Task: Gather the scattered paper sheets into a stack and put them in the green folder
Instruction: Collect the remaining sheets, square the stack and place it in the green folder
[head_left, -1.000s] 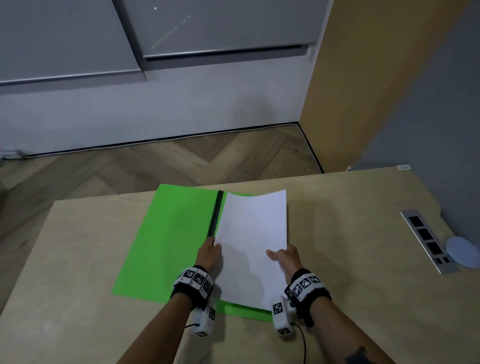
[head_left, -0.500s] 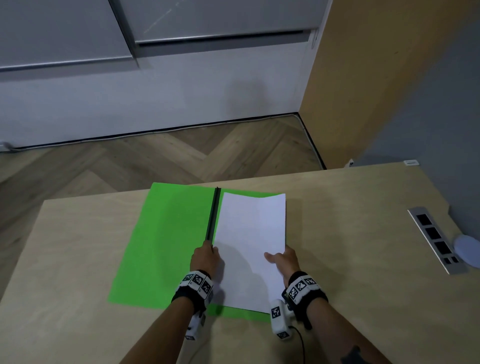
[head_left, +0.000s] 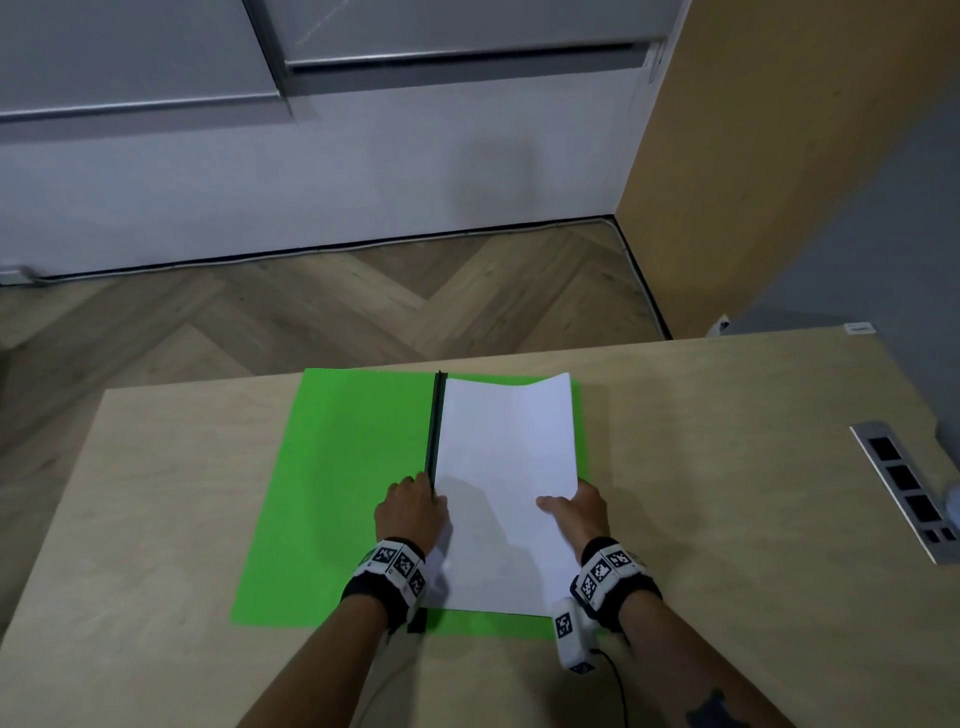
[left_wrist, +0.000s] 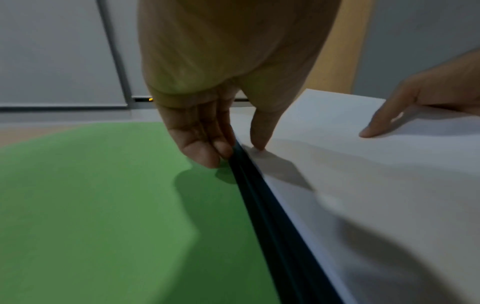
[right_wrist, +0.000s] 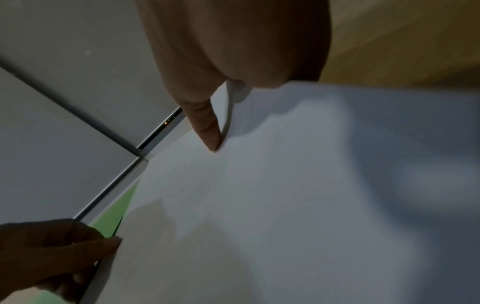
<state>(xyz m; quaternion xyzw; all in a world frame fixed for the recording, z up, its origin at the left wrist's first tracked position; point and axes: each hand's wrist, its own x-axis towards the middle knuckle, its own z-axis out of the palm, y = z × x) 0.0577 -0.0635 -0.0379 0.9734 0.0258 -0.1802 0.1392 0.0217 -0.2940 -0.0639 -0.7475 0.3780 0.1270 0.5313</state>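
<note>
Your paper stack (head_left: 506, 483) lies on the open green folder's (head_left: 337, 493) right half, long edge along the spine. Your left hand (head_left: 410, 512) pinches that spine-side edge; your right hand (head_left: 579, 514) pinches the outer edge.

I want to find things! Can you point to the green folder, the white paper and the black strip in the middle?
green folder (head_left: 343, 483), head view, bare left flap.
white paper (head_left: 506, 457), head view, middle of top sheet.
black strip (head_left: 435, 421), head view, along the spine.
</note>
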